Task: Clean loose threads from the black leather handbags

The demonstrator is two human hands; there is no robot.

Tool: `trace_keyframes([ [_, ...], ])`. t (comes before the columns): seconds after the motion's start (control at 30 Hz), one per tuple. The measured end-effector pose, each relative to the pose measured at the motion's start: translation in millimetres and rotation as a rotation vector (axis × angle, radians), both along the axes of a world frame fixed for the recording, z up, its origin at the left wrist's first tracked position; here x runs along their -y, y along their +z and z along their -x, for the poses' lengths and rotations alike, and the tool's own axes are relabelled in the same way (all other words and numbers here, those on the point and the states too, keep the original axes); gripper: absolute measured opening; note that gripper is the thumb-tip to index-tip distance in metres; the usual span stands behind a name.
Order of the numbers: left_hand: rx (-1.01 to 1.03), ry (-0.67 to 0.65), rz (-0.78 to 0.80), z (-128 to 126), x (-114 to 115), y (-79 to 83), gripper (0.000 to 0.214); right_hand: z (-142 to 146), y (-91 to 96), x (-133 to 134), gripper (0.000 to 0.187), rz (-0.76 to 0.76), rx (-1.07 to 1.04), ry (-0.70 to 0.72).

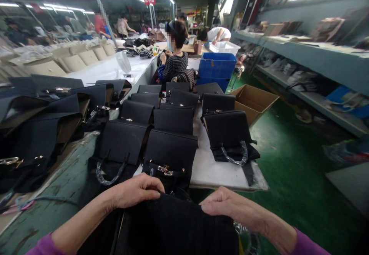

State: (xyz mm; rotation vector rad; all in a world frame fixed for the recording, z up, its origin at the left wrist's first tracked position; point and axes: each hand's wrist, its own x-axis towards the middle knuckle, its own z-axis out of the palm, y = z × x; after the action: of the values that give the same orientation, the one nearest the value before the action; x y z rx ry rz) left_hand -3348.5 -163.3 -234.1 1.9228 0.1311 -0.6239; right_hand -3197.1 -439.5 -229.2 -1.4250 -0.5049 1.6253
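A black handbag [175, 228] lies right in front of me at the bottom of the view. My left hand [135, 189] is closed on its top left edge, fingers curled over it. My right hand [227, 205] is closed on its top right edge. Just beyond stand rows of black handbags [170, 151] with metal clasps [165, 169] and handles wrapped in clear plastic [235, 159], on a white table [213, 170].
More dark bags [43, 124] are stacked at left on a worn green bench [66, 182]. A person in a striped top [173, 65] sits ahead. A blue crate [216, 68] and an open cardboard box [253, 101] stand on the green floor. Shelves [311, 59] run along the right.
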Motion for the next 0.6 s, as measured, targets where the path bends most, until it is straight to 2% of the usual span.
trace_keyframes([
  [0.17,0.011,0.051,0.039,5,0,2.1,0.017,0,-4.4,-38,0.026,0.07,-0.036,0.105],
  [0.4,0.007,0.097,0.113,10,1,-6.3,0.01,18,-4.5,-88,0.042,-0.057,0.18,0.275],
  [0.5,0.029,0.093,0.084,10,1,-8.2,0.008,28,-7.1,-101,0.048,-0.038,0.309,0.323],
  [0.6,0.042,0.087,0.055,13,0,-6.5,0.008,32,-12.6,-103,0.048,-0.023,0.379,0.329],
])
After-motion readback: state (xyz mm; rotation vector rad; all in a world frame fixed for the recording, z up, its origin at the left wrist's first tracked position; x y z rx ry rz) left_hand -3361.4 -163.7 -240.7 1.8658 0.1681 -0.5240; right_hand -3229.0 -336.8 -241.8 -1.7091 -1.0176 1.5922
